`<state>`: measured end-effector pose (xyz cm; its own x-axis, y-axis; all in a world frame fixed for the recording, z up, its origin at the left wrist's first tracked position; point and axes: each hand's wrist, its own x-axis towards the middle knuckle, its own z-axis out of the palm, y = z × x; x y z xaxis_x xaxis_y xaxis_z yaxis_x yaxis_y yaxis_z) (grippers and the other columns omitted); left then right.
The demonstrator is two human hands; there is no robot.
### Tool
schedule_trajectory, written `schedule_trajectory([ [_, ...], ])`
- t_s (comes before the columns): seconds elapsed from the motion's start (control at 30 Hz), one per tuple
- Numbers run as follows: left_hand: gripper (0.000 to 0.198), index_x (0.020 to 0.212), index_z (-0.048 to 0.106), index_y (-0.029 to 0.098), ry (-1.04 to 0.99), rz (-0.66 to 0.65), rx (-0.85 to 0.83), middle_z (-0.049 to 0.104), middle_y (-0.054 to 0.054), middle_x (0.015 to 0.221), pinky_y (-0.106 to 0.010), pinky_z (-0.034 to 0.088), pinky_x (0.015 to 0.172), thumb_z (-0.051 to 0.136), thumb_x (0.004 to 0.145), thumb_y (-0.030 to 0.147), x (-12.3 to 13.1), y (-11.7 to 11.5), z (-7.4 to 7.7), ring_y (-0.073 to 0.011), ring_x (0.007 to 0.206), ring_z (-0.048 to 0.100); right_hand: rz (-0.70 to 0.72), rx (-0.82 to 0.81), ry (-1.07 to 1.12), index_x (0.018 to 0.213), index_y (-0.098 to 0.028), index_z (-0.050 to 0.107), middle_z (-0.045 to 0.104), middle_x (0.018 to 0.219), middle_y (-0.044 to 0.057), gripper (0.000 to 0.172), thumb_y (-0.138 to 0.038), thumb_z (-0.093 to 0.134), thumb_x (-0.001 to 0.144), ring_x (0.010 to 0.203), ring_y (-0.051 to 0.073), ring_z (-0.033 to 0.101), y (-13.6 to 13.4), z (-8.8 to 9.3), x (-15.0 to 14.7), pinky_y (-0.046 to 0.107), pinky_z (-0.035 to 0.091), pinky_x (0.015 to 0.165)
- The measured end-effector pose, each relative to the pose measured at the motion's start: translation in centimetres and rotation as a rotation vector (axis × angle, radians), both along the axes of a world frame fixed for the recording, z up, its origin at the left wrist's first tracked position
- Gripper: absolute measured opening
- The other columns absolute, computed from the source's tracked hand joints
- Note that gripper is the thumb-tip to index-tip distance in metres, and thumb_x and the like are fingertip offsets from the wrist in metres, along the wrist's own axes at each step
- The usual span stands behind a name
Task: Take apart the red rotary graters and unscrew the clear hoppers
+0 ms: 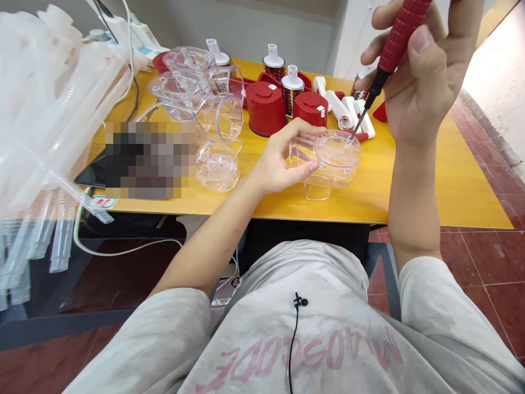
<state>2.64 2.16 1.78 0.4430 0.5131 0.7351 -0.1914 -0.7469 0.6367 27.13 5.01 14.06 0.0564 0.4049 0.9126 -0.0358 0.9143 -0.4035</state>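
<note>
**Head view**

Left arm: reaches forward from the lower left, forearm low over the table edge, wrist bent slightly inward.

Left hand [279,158]: narrowly curled, fingers [301,131] wrapped over the near side of a clear plastic housing [338,156] and holding it just above the tabletop.

Right arm: rises from the lower right, forearm nearly upright, elbow off the table.

Right hand [416,74]: closed firmly around a red-handled screwdriver [400,41], thumb pressed on the handle, shaft angled down and to the left.

Screwdriver tip: reaches the top of the housing, near its centre.

Housing: held over the yellow table [447,186], in front of the person, with a square clear spout pointing down toward the near edge.

Nearby, left: more clear housings [192,104] stand in a cluster, and another [217,167] lies near the left hand.

Nearby, behind: red cups [266,108] and steel grater drums with white caps [274,63] stand beyond the hands, beside white plungers [340,109].

Far left: clear plastic sleeves [53,109] hang over the table's corner, and a pixelated patch [150,158] hides part of the tabletop.

Body: a pale grey T-shirt [311,334] with pink lettering fills the bottom of the view.
</note>
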Motion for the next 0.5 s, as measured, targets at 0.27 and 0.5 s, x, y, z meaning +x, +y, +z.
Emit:
schedule_trajectory([
  [0.27, 0.083, 0.151, 0.076, 0.027, 0.009, 0.009, -0.044, 0.083, -0.015, 0.150, -0.048, 0.075, 0.104, 0.098, 0.091, 0.080, 0.1, 0.1, -0.2, -0.0348, 0.130, 0.086, -0.111, 0.041, 0.027, 0.153, -0.062, 0.052, 0.072, 0.146, -0.012, 0.090, -0.100, 0.082, 0.078, 0.122, 0.024, 0.081, 0.4, -0.5, -0.4, 0.038, 0.076, 0.080],
  [0.5, 0.086, 0.152, 0.074, 0.028, 0.027, 0.005, -0.073, 0.082, -0.015, 0.148, -0.047, 0.076, 0.096, 0.097, 0.091, 0.083, 0.0, 0.1, -0.3, -0.0351, 0.123, 0.088, 0.020, -0.093, -0.058, 0.152, -0.052, 0.051, 0.081, 0.131, -0.005, 0.082, -0.092, 0.077, 0.085, 0.104, 0.028, 0.084, -0.3, -0.1, 0.6, 0.044, 0.075, 0.073],
])
